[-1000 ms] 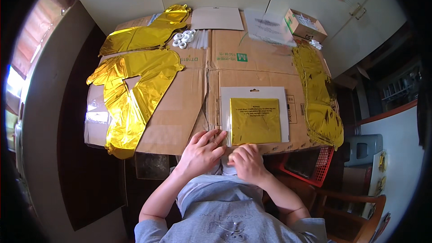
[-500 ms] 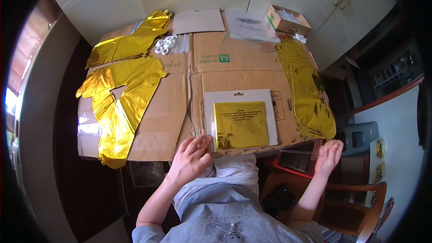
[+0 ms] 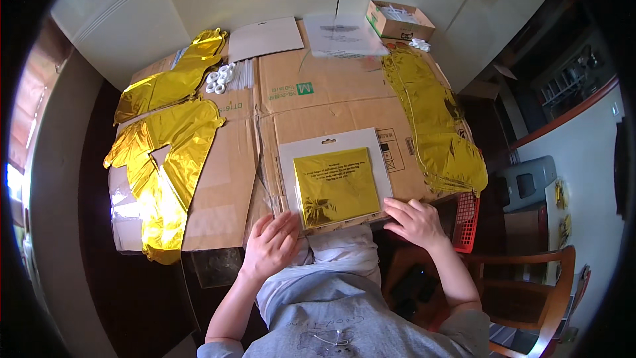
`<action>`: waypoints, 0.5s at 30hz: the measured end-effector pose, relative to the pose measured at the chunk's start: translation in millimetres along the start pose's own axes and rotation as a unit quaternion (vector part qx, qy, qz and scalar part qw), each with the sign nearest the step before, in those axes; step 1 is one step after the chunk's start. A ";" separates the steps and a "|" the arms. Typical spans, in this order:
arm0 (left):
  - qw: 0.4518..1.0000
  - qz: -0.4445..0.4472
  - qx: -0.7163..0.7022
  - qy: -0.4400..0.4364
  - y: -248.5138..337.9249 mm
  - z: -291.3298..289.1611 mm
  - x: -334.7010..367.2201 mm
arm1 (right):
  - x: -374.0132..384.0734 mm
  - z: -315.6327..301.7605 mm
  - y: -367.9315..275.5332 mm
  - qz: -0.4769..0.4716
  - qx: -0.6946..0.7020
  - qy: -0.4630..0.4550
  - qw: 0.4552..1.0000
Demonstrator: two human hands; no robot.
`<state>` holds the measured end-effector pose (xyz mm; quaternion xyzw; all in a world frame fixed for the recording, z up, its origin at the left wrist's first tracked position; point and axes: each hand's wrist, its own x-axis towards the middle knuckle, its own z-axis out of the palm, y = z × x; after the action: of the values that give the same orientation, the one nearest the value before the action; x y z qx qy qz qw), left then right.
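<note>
Near the front edge of the cardboard lies a flat pack: a white backing card [image 3: 288, 159] with a hang hole, and on it a folded gold foil sheet [image 3: 338, 182] in clear film with small print. My left hand [image 3: 273, 246] is at the card's lower left corner, its fingers stretched out and holding nothing visible. At the lower right corner is my right hand [image 3: 419, 223], with fingers extended toward the card and the thumb apart below them. Whether its fingertips touch the card is hard to tell.
Flat gold foil balloons [image 3: 185, 116] lie at left, another [image 3: 434, 132] at right. At the back are white ribbon rolls [image 3: 217, 81], clear straws [image 3: 244, 74], a grey card [image 3: 266, 38], a clear sheet [image 3: 344, 34] and a small box [image 3: 401, 21]. A wooden chair [image 3: 560, 292] stands at right.
My right hand has come in from the table's right corner to the card's lower right corner. My left hand stays by the lower left corner. The view has shifted slightly.
</note>
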<state>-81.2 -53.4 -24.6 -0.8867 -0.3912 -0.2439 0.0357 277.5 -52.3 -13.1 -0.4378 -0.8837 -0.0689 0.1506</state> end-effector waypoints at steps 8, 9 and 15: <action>0.999 0.000 -0.007 0.045 2.3 6.5 -2.0 | -7.6 25.0 1.2 0.011 0.061 0.127 0.990; 0.999 0.001 -0.013 0.048 2.1 7.0 -1.9 | -8.3 26.3 0.7 0.014 0.066 0.133 0.989; 0.999 -0.022 -0.014 0.048 3.9 7.2 -2.2 | -0.9 26.1 -0.8 0.026 0.091 0.157 0.983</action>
<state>-76.7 -55.8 -31.5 -0.8656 -0.4048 -0.2925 0.0365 272.1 -46.8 -38.1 -0.4289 -0.8399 -0.0520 0.3284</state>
